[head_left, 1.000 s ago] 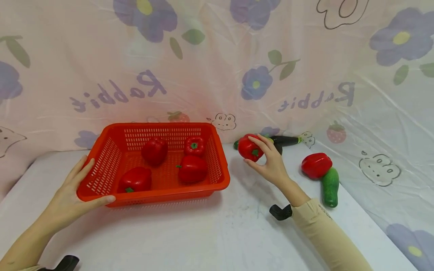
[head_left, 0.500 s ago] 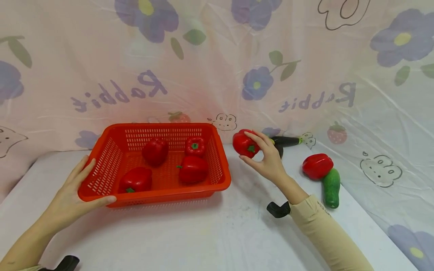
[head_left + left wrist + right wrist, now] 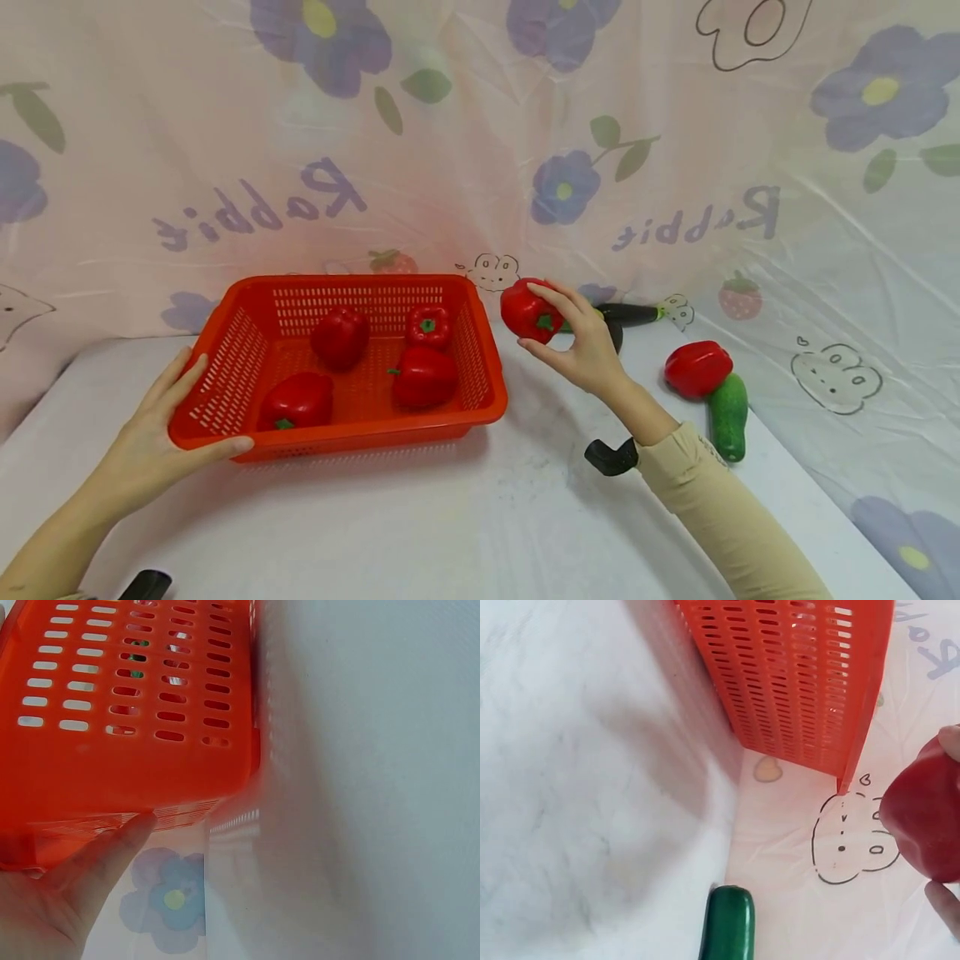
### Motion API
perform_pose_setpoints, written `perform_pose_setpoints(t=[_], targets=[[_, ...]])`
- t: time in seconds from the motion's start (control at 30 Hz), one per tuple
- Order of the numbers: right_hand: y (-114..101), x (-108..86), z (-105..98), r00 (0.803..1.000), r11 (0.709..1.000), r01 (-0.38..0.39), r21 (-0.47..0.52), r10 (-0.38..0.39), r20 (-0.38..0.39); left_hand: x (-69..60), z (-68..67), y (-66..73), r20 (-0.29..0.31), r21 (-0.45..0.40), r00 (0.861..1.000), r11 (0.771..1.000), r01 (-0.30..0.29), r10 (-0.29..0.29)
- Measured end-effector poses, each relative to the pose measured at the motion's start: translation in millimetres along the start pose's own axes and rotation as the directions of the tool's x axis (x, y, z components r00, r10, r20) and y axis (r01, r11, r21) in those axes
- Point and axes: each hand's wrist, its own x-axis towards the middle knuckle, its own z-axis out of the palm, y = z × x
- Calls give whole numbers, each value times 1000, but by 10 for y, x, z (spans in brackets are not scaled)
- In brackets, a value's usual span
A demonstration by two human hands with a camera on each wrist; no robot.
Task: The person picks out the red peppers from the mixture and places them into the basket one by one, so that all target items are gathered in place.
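Right hand (image 3: 592,354): fingers grasp the red pepper (image 3: 525,310), now shifted left toward the basket (image 3: 420,426), narrowing the gap; pepper remains outside. Left hand (image 3: 150,435): straight fingers touch the basket's left end.

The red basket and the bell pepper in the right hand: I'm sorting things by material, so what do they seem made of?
Red basket: most likely molded plastic with a satin sheen, judging by its even color and regular slots.

Bell pepper: perhaps glossy plastic or coated foam, given its shiny, uniform red surface, though possibly real.
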Motion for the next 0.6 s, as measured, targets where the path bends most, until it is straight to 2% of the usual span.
perform_pose_setpoints(t=[0.17, 0.4, 0.6], targets=[[-38, 59, 10, 1000, 999, 28, 28, -28, 9, -4, 1, -4, 0, -9, 1000, 1000, 3, -3], [-124, 105, 64, 998, 996, 0, 86, -5, 57, -13, -3, -17, -8, 0, 1000, 1000, -2, 2], [-175, 135, 99, 995, 994, 18, 111, -29, 92, 7, 4, -5, -5, -1, 1000, 1000, -3, 3]])
